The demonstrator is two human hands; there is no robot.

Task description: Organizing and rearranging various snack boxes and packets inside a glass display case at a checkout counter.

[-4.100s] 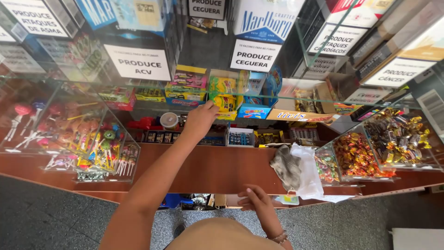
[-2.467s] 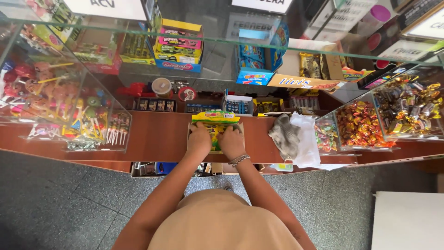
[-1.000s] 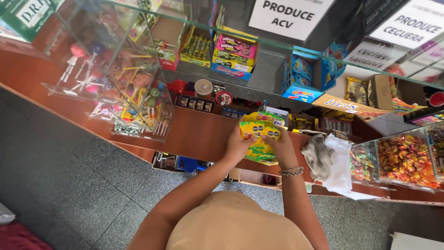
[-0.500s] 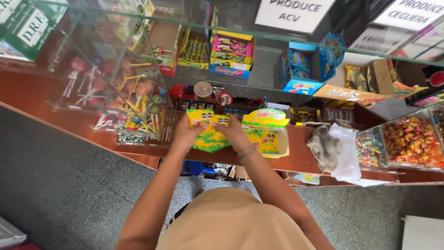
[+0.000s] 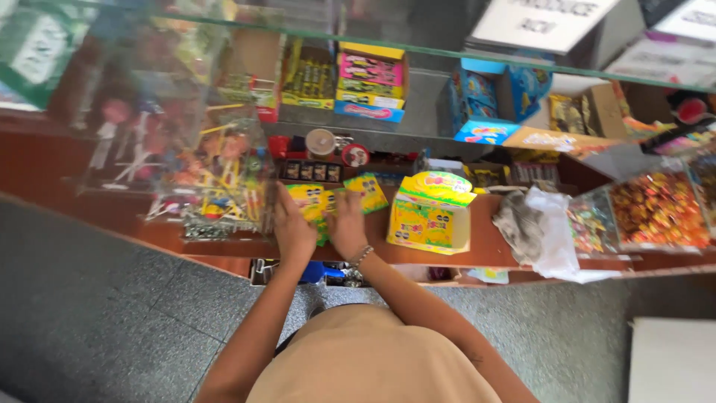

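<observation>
here, both hands rest side by side on the wooden counter (image 5: pixel 492 242), over a small heap of yellow and green packets (image 5: pixel 322 203). the left hand (image 5: pixel 293 227) lies on the nearer, left part of the heap, palm down, fingers stretched forward over the packets and fairly close together; the packets show just beyond its fingertips and between the two hands. the right hand (image 5: pixel 348 224), with a bracelet (image 5: pixel 361 258) at its wrist, sits just beside the left one, its fingers laid onto the packets as well; one packet pokes out to the right past its fingertips, tilted. whether either hand actually pinches a packet or only presses on the heap cannot be told, since the backs of the hands hide the fingertips and the frame is blurred.

just to the right of the heap, near the right hand but apart from it, stands an open yellow display box (image 5: pixel 430 215) with its lid flap tipped up. further right on the counter lies a crumpled grey cloth (image 5: pixel 520 226) on a white plastic bag (image 5: pixel 556 239). to the left of the hands stands a clear case of lollipops (image 5: pixel 224 198). behind the heap, a round tin (image 5: pixel 321 142) and a row of dark small packs (image 5: pixel 310 172) sit at the back of the counter.
</observation>
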